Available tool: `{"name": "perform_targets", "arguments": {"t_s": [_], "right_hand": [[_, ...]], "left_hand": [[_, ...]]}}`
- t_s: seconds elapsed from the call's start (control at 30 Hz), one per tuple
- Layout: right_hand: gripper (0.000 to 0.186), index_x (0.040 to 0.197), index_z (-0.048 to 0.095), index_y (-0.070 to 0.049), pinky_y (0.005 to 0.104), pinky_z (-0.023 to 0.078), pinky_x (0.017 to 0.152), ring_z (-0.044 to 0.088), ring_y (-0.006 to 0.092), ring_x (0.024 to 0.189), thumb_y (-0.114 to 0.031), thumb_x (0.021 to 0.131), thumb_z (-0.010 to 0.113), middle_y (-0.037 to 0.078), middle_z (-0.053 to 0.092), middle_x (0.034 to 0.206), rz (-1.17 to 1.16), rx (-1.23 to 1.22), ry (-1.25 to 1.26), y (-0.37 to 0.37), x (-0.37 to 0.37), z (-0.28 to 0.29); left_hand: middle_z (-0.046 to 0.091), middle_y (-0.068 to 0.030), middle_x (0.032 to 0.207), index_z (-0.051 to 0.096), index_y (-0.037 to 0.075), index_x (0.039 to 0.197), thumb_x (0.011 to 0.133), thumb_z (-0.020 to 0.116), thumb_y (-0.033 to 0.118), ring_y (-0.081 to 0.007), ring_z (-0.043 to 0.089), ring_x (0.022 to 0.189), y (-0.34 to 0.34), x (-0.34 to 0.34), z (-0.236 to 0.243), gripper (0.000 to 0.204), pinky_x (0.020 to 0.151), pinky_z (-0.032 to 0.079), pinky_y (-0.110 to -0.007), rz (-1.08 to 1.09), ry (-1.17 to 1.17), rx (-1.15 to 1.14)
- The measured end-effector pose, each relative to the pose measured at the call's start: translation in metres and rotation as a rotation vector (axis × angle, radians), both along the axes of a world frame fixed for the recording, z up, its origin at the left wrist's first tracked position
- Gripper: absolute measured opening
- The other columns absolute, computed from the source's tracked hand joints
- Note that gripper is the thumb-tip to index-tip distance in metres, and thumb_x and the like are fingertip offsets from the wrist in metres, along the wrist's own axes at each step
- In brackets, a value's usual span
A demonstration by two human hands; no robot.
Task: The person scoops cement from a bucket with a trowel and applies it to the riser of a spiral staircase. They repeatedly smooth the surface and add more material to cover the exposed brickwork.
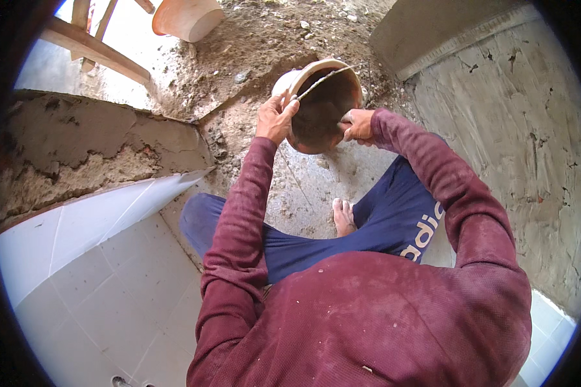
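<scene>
A pale bucket [334, 103] with a brownish, dirty inside is tilted on the rough floor, its mouth turned toward me. Its thin handle [325, 82] crosses the opening. My left hand [276, 120] is closed on the bucket's left side, thumb and fingers at the rim where the handle ends. At the lower right of the mouth, my right hand [360, 126] is curled closed with its fingertips just inside the rim. Whatever those fingers hold is hidden in the shadow. The bucket's bottom is too dark to make out.
Another orange-white bucket [190, 18] stands at the far left near wooden bars [97, 48]. A low wall with rough mortar and white tiles [103, 161] is on my left. At right rises a grey plastered wall [510, 142]. Loose rubble [252, 58] covers the floor ahead.
</scene>
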State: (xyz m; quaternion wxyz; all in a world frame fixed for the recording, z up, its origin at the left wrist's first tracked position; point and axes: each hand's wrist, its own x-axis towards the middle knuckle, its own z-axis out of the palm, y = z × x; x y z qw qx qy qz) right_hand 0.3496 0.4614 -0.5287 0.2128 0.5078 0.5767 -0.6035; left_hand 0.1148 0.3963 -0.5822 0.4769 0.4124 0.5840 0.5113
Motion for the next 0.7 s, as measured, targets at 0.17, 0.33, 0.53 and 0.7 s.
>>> {"name": "perform_targets", "arguments": {"t_s": [0.17,0.33,0.53,0.7], "right_hand": [[0.011,0.088,0.052,-0.010,0.0203,0.033,0.033,0.042,0.0042,0.044,-0.009,0.084,0.062,-0.005,0.042,0.061,-0.426,-0.333,0.302,-0.024,0.007,-0.016],[0.025,0.112,0.050,-0.004,0.0180,0.030,0.036,0.039,0.0035,0.049,-0.012,0.090,0.059,-0.002,0.048,0.074,-0.676,-0.598,0.557,-0.043,0.005,-0.016],[0.042,0.125,0.046,-0.004,0.0196,0.033,0.039,0.040,0.0046,0.051,-0.006,0.084,0.056,-0.002,0.047,0.076,-0.639,-0.498,0.635,-0.053,0.014,0.001],[0.044,0.127,0.043,-0.003,0.0200,0.036,0.038,0.042,0.0047,0.052,-0.007,0.085,0.056,-0.002,0.046,0.076,-0.633,-0.429,0.702,-0.057,0.000,0.051]], "left_hand": [[0.066,-0.0088,0.101,0.054,-0.004,0.127,0.088,0.067,0.018,-0.0110,0.058,0.088,-0.004,-0.005,-0.001,0.047,0.079,0.047,-0.025,-0.001,-0.002,0.000],[0.062,-0.0037,0.111,0.048,0.001,0.134,0.091,0.064,0.016,-0.0098,0.056,0.094,-0.003,-0.010,0.007,0.048,0.082,0.046,-0.025,0.017,-0.181,-0.049],[0.062,-0.0001,0.102,0.051,0.005,0.132,0.092,0.062,0.016,-0.0082,0.056,0.084,0.014,-0.033,-0.013,0.043,0.074,0.048,-0.023,0.127,-0.316,-0.044],[0.062,-0.0054,0.103,0.052,-0.003,0.126,0.094,0.058,0.022,-0.0133,0.056,0.084,0.012,-0.082,-0.030,0.041,0.076,0.047,-0.027,0.280,-0.108,-0.150]]}}
